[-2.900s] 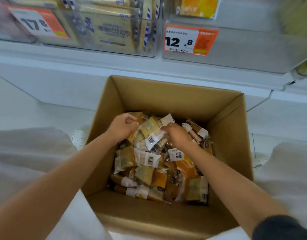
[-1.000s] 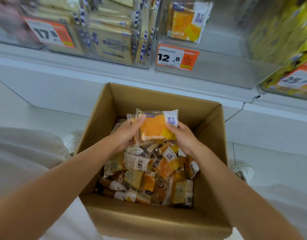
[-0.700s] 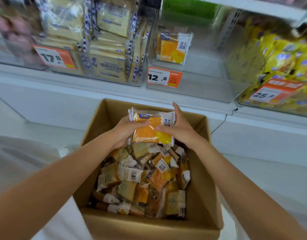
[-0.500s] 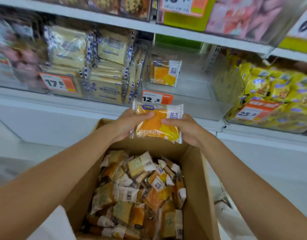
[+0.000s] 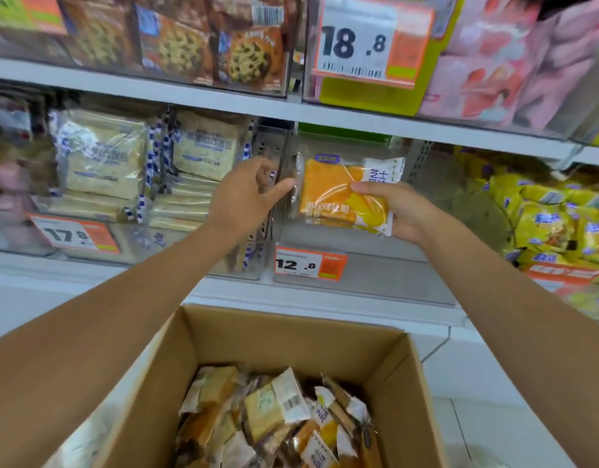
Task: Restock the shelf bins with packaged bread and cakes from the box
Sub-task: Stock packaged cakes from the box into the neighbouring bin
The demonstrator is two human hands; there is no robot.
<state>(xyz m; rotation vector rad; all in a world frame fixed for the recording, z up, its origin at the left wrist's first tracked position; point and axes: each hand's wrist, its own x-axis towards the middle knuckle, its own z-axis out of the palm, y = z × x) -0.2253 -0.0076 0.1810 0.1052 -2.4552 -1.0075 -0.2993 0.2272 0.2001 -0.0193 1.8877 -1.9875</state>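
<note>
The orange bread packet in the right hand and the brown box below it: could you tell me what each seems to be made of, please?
The orange bread packet, gripped by the right hand, looks like thin glossy plastic film: it shows glare streaks, creases and a clear crimped edge. The brown box looks like matt cardboard, likely corrugated: dull plain walls and folded corners.

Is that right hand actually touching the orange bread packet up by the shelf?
Touching. The head view shows the right hand with its thumb across the orange bread packet and fingers curled behind it.
</note>
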